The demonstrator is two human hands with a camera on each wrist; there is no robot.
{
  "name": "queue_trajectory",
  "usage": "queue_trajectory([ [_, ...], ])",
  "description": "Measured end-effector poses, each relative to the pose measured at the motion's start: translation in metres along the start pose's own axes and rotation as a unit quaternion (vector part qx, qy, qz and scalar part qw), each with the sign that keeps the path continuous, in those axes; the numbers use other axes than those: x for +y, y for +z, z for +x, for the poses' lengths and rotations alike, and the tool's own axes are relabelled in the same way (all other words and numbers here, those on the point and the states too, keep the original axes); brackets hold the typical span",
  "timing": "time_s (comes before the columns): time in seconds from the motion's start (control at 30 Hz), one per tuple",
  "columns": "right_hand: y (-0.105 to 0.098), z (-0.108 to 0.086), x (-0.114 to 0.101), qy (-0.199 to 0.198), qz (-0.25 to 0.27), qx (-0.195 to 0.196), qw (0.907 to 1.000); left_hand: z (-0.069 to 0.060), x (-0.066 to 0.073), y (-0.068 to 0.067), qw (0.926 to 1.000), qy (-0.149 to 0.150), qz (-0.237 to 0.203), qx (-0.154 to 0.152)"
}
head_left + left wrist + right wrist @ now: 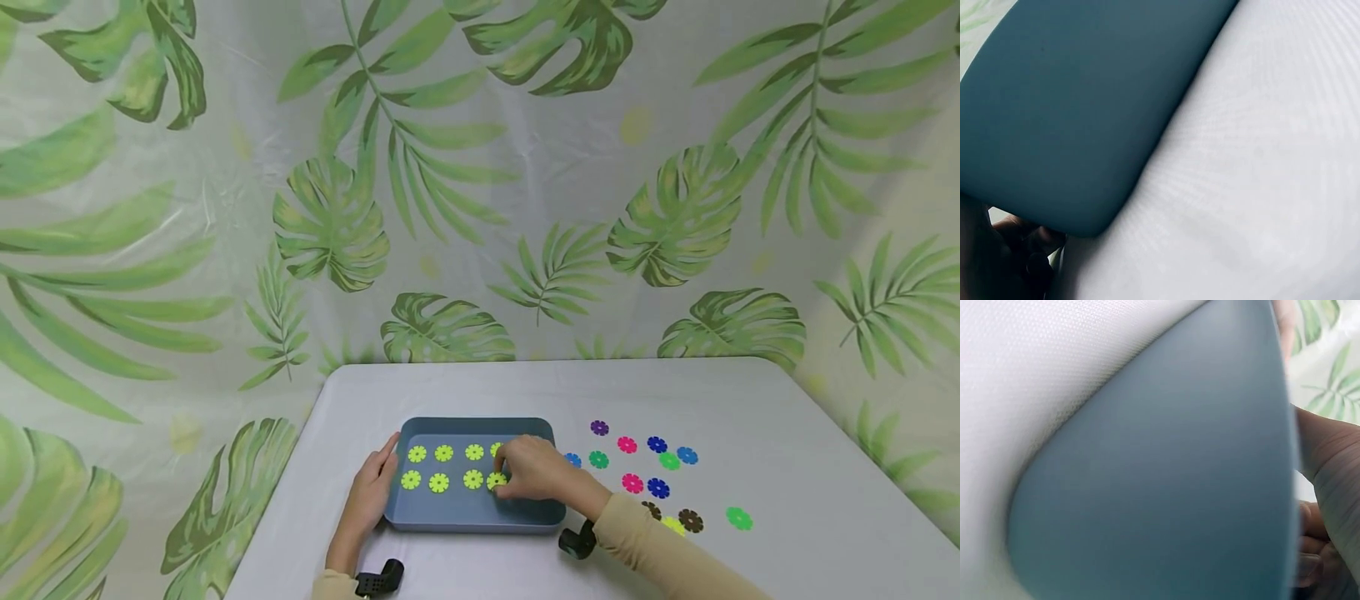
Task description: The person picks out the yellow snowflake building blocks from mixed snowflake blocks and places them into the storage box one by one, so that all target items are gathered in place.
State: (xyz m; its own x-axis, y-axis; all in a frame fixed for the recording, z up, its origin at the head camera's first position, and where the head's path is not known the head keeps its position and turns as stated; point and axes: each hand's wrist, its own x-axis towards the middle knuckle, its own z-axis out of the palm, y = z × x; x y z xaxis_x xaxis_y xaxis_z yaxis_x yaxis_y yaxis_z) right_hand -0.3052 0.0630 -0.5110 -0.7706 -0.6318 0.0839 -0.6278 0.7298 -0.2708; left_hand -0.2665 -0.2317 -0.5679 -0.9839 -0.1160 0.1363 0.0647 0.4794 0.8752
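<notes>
A blue-grey tray (480,517) lies on the white table, with yellow-green flower-shaped discs (438,482) in two rows inside it. At the tray's left side, my left hand (369,487) holds the rim. My right hand (536,468) reaches over the right side and pinches a yellow-green flower-shaped disc (496,481) at the right end of the nearer row; the hand partly covers the farther row's last disc. Both wrist views are mostly filled by the tray's outer wall (1085,112), and in the right wrist view the right hand (1329,462) shows behind the rim.
Right of the tray, loose flower discs in several colours lie scattered, among them a purple one (599,427), a pink one (632,483) and a green one (739,518). The right forearm passes over some of them. A leaf-patterned curtain (450,208) hangs behind the table (465,392).
</notes>
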Motion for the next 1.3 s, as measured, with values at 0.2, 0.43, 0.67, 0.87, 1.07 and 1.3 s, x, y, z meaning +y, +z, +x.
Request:
queue_trajectory([
  [0.2,0.008,0.004,-0.002,-0.007,-0.022,-0.005,0.9997,0.0,0.002,0.002,1.0,-0.006,0.006,0.004],
  [0.43,0.012,0.004,-0.005,0.003,-0.032,-0.007,0.9995,0.001,0.002,0.003,1.0,-0.009,-0.001,0.003],
  [0.67,0.012,0.005,-0.006,0.001,-0.039,-0.003,0.9992,0.0,0.002,0.002,1.0,-0.007,0.004,0.001],
  [0.87,0.013,0.004,-0.004,-0.003,-0.036,0.0,0.9993,0.0,0.002,0.001,1.0,-0.007,0.006,0.002],
  [1.07,0.012,0.001,-0.003,-0.002,-0.031,0.002,0.9995,0.0,0.001,0.0,1.0,-0.006,0.002,0.0],
  [1.3,0.006,-0.007,0.0,0.007,0.0,0.021,0.9998,0.0,0.001,0.0,0.9999,-0.008,0.007,0.0],
])
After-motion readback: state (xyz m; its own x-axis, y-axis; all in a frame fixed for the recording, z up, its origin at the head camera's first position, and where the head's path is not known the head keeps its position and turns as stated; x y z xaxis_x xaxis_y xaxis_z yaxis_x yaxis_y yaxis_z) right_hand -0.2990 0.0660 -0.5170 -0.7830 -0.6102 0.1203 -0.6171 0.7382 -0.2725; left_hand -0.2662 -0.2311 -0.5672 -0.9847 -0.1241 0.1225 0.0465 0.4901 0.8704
